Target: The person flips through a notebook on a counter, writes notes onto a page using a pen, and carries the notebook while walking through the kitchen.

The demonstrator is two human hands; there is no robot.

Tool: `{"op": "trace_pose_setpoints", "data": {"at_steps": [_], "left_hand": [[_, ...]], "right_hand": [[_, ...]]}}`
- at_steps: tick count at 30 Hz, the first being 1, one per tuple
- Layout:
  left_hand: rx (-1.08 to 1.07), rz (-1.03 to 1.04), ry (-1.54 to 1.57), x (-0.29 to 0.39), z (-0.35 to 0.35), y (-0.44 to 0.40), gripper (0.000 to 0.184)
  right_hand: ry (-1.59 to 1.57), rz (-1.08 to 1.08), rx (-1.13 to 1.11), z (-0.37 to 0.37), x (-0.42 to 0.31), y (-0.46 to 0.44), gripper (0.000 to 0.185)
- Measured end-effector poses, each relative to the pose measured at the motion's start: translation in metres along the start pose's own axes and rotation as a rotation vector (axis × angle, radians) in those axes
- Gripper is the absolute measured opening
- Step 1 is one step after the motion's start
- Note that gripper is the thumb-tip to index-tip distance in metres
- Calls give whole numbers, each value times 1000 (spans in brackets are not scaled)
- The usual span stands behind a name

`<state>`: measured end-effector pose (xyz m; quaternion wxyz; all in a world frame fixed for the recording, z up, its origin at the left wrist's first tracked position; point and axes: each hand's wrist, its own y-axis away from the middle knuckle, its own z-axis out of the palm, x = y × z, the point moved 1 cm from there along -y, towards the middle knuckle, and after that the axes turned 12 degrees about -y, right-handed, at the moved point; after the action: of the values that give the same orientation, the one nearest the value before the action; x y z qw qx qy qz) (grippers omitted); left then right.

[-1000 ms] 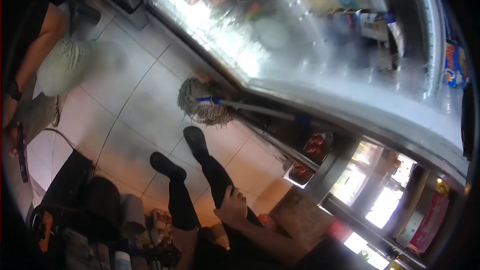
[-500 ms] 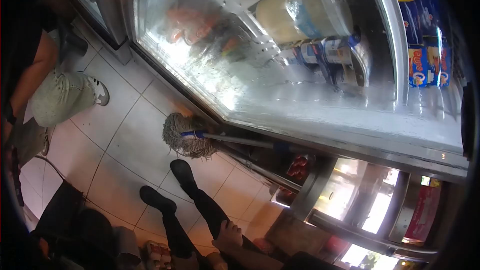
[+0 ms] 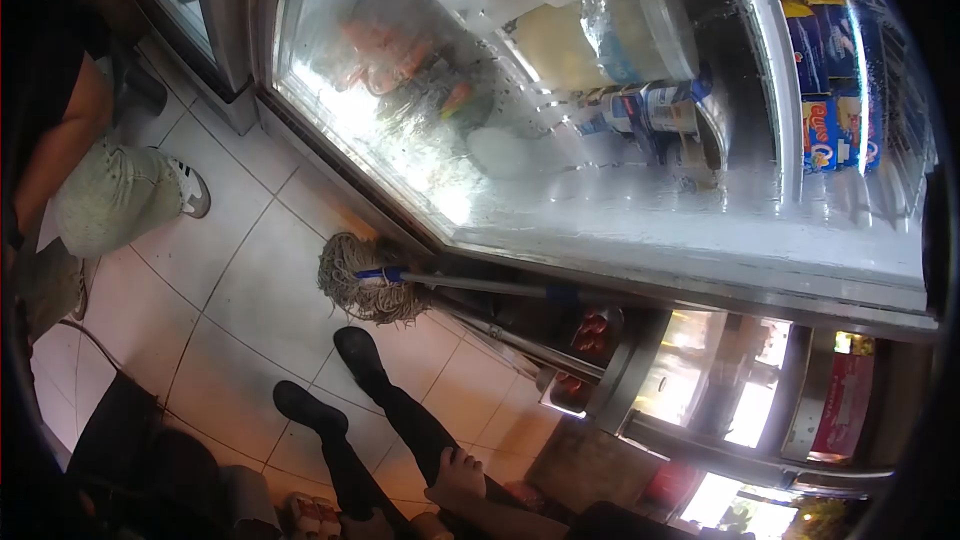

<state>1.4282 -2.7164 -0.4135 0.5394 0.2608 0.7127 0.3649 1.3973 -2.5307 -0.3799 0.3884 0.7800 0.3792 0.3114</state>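
My right hand (image 3: 458,480) lies over my right leg near the knee, its fingers resting on the dark trouser cloth, with nothing seen in it. Low at the frame's bottom edge, my left hand (image 3: 368,526) touches my left leg; its fingers are too dark and cut off to make out. Both legs stretch out over the tiles and end in dark shoes (image 3: 310,406). Beyond my feet is a grey string mop head (image 3: 368,280) with a blue clamp. Its handle runs right, beneath a misted glass case (image 3: 560,225).
Inside the case are a large tub (image 3: 610,30) and blue packets (image 3: 835,130). Another person's light trousers (image 3: 115,200) and bare arm are at the left. Small egg cartons (image 3: 312,514) and a dark bag-like shape (image 3: 115,430) stand low left. Metal-framed shelves (image 3: 690,370) line the right.
The view has shifted, so the floor, mop and my legs appear lower and further left. More of the case's contents shows clearly. My right hand stays on my leg.
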Motion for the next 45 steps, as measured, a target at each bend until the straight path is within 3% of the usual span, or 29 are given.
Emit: {"op": "trace_pose_setpoints", "data": {"at_steps": [6,13,16,20,22,36,45], "left_hand": [[9,62,-54,-4,13,-14,94],[-24,213,176,-22,-5,-6,96],[222,70,213,-23,26,-22,89],[-35,-9,195,-20,14,-20,80],[91,34,172,-22,31,-28,74],[-2,59,208,-16,6,-14,71],[-54,62,174,-10,25,-18,78]], "right_hand": [[-16,6,-18,5,0,3,94],[-26,35,-47,13,-1,3,90],[29,50,-84,15,-4,-1,92],[67,69,-162,11,-5,-4,97],[85,77,-196,13,-7,-3,99],[116,-16,-131,0,-11,-7,91],[140,-10,-149,7,-5,-6,98]]}}
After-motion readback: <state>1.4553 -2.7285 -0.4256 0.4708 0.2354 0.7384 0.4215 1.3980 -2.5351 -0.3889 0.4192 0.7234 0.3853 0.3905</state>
